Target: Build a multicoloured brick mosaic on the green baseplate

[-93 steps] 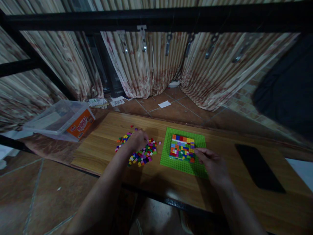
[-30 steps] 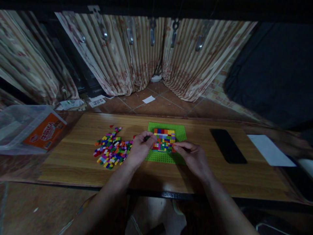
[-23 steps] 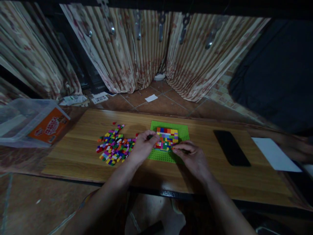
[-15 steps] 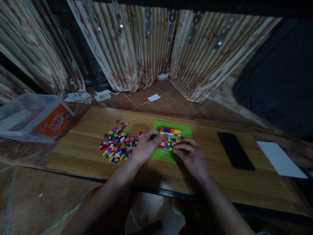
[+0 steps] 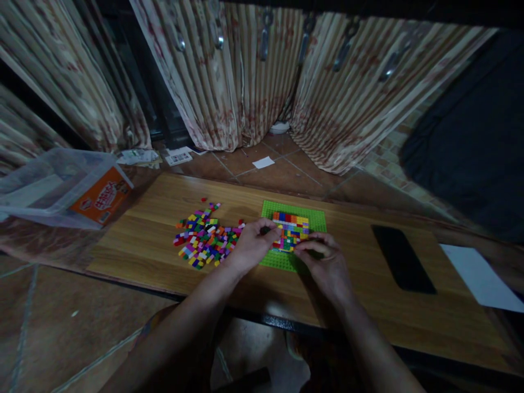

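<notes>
A green studded baseplate [image 5: 317,213] lies on the wooden table, bearing a block of multicoloured toy bricks [image 5: 291,222] set in tight rows. My left hand [image 5: 256,243] is at the block's left edge, thumb and forefinger drawn together; anything between them is too small to make out. At the block's lower right corner, my right hand [image 5: 327,265] has its thumb and forefinger closed in a pinch, and what they grip is hidden. Left of the baseplate spreads a loose pile of small coloured bricks [image 5: 207,237], partly behind my left hand.
A clear plastic box [image 5: 53,213] with an orange label stands beyond the table's left end. On the right, a black phone-like slab [image 5: 403,259] lies on the wooden table [image 5: 164,199], with a white sheet [image 5: 481,275] beside it. Striped curtains [image 5: 249,82] hang behind.
The whole view has shifted slightly, so everything sits a little further right. Both hands stay at the brick block with their fingers closed, hardly moving against it.
</notes>
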Demonstrator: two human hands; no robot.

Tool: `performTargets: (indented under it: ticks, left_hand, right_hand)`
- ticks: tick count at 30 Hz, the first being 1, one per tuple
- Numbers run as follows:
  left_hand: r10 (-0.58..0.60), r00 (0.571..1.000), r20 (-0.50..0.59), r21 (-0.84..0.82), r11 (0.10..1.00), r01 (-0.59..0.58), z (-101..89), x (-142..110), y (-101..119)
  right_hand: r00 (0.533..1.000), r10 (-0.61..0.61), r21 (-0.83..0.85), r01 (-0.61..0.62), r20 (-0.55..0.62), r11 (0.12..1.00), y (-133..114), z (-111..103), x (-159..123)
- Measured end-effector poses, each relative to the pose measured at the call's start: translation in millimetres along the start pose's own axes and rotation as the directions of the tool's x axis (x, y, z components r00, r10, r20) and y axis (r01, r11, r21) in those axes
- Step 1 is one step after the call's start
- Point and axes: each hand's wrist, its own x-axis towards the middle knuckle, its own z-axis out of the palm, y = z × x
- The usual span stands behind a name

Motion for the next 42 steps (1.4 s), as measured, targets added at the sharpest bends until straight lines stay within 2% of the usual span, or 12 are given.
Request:
performTargets:
  ticks: [7,14,17,21,26,31,42]
  left_hand:
    - [-0.008,1.0,0.015,0.024,1.0,0.008,1.2,1,0]
    - [-0.05,0.996,0.076,0.044,0.998,0.047,4.8,-4,-3]
    - [-0.058,0.992,0.108,0.072,0.996,0.05,5.2,-5,-3]
    - [-0.025,0.988,0.149,0.122,0.993,0.007,4.8,-4,-3]
    - [0.018,0.977,0.213,0.194,0.979,-0.06,5.0,-4,-5]
    - [0.071,0.963,0.259,0.229,0.964,-0.133,7.0,-7,-1]
    - [0.024,0.959,0.282,0.186,0.979,-0.079,8.9,-7,-3]
  right_hand:
    - [0.999,-0.029,-0.033,0.028,-0.016,0.999,6,4,-1]
    - [0.998,-0.051,-0.047,0.049,-0.044,0.998,0,6,-4]
    - [0.998,-0.045,-0.002,0.045,-0.043,0.999,-2,2,-3]
    - [0.991,0.006,0.094,0.007,-0.132,0.996,-11,-5,1]
    - [0.999,0.034,0.234,-0.031,-0.01,0.972,-27,-8,2]
    - [0.996,0.064,0.298,-0.081,0.067,0.951,-34,-9,0]
    - [0.981,0.103,0.345,-0.156,0.166,0.926,-30,-9,0]
